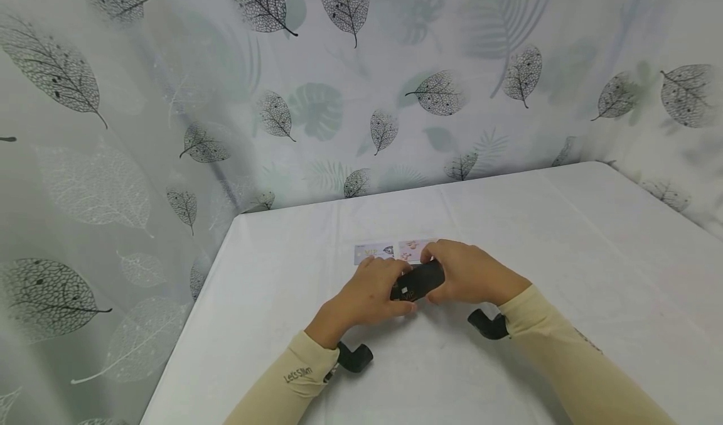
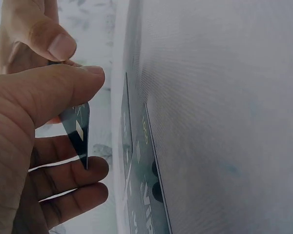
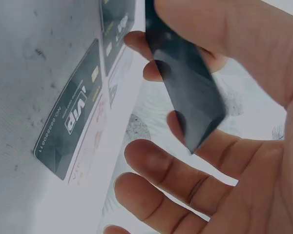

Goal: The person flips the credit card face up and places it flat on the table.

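Note:
A black VIP card [image 1: 419, 282] is held above the white table, tilted, between both hands. My left hand [image 1: 369, 290] pinches its left end; in the left wrist view the thumb lies over the card [image 2: 79, 131] and the lower fingers are spread behind it. My right hand [image 1: 471, 272] grips the other end, with its thumb across the card [image 3: 185, 85] in the right wrist view and the lower fingers loosely bent. Two pale printed cards, one lilac [image 1: 367, 253] and one pinkish [image 1: 409, 250], lie beyond the hands.
On the white table [image 1: 565, 255], a black VIP card [image 3: 75, 109] lies flat beside another black card [image 3: 117, 29], close to the pale cards. Leaf-patterned curtains [image 1: 384, 98] border the table's back and sides. Black wrist mounts [image 1: 356, 357] hang under both forearms.

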A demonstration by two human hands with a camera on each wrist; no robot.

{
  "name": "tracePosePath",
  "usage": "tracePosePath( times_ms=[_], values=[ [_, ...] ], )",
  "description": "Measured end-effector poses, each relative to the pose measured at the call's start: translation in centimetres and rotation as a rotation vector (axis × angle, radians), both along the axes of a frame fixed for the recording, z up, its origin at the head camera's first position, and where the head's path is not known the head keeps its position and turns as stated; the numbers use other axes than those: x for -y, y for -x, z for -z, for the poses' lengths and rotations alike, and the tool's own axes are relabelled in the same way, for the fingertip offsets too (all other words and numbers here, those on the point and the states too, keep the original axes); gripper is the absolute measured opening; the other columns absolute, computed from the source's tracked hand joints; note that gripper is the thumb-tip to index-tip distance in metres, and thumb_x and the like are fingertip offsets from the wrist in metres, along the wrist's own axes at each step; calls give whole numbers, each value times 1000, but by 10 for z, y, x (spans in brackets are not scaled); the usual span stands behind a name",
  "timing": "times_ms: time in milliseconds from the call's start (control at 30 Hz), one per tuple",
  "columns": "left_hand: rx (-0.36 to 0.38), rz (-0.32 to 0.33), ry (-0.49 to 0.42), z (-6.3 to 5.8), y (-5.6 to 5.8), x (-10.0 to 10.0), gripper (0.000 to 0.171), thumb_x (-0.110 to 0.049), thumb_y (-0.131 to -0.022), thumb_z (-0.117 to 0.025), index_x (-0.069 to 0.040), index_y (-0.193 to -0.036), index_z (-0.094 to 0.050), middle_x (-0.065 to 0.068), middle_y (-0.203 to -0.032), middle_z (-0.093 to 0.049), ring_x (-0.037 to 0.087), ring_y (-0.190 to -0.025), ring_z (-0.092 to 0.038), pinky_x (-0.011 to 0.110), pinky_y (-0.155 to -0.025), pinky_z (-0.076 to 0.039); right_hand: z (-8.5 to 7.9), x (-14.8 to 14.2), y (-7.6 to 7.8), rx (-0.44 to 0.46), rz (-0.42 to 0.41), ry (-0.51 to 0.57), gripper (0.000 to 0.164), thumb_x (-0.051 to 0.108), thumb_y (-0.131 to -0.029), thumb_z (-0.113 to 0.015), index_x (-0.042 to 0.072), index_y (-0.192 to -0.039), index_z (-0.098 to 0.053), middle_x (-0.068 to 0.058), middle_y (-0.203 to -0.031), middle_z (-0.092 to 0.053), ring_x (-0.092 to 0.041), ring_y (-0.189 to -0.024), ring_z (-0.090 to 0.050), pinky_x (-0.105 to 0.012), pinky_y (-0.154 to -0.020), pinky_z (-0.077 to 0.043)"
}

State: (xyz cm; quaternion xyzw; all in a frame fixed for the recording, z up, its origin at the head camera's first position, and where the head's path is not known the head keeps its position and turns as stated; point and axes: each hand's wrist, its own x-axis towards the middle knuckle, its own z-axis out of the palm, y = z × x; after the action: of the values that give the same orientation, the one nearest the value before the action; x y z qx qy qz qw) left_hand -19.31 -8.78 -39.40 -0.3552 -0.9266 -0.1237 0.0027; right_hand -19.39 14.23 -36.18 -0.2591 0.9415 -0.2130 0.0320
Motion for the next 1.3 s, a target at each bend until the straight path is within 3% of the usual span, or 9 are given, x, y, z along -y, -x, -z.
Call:
tracePosePath(
  times_ms=[333, 567, 1300],
  values=[
    [-48, -4, 15, 2, 0, -1, 58, -46, -90, -79, -15, -136, -60, -1, -120, -64, 15, -111, -59, 47, -118, -34, 5, 1, 0, -102, -9, -88, 46, 33, -69, -92, 14, -106, -73, 3, -93, -59, -15, -82, -57, -36, -71, -50],
    [-99, 19, 33, 3, -1, -2, 57, -46, -89, -80, -13, -133, -62, -1, -119, -63, 16, -112, -58, 47, -115, -37, 7, 2, 0, -150, -19, -161, 44, 37, -67, -92, 16, -102, -75, 5, -88, -57, -15, -79, -54, -40, -67, -46],
    [-126, -11, 99, 7, -4, -8, 58, -50, -92, -75, -16, -137, -62, 0, -126, -61, 22, -123, -56, 52, -118, -35, 11, 5, 1, -108, 8, -237, 42, 41, -68, -91, 20, -101, -75, 6, -88, -59, -15, -80, -54, -42, -70, -44]
  ],
)
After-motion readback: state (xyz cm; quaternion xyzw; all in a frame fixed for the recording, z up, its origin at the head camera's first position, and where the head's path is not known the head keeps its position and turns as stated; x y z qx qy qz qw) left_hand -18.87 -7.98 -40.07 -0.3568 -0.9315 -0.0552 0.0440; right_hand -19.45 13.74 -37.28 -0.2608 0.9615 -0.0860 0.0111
